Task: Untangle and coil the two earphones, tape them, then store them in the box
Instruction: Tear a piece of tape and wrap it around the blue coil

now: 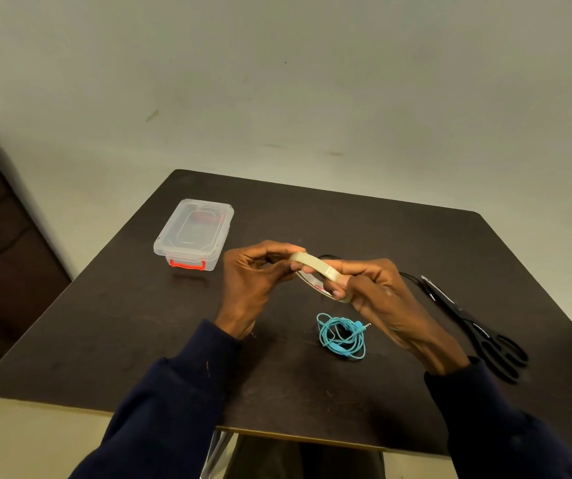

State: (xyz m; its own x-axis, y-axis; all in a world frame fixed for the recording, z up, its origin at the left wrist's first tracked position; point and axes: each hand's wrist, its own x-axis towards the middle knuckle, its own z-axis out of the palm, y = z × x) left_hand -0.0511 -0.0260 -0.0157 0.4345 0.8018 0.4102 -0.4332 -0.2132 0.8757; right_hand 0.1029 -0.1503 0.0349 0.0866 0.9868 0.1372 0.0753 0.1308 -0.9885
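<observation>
**Caller:** What do you see of the earphones from your feed?

**Operator:** I see turquoise earphones (341, 335) lying on the dark table (139, 323), wound into a loose, untidy coil. The metal plug pokes out at the upper right. They sit just below the right hand (381, 295) and are not touched. A thin black cable (408, 275) shows beyond that hand, running towards black scissors (478, 326) at the table's right edge. Most of it is hidden.

**Caller:** And the hands?

**Operator:** Both grasp a pale tape roll (319, 276), held tilted above the table. The left hand (253, 274) pinches its far end. The right hand's fingers curl round its near end. Dark sleeves cover both wrists.

**Caller:** The box?

**Operator:** I see a clear plastic box (194, 233) to the left of the hands, well apart from the earphones. Its lid is on, and a red latch (187, 264) faces me. Something reddish shows through the lid, and I cannot tell what it is.

**Caller:** Any writing?

**Operator:** I see red lettering on the tape roll's inner ring, too small to read.
</observation>
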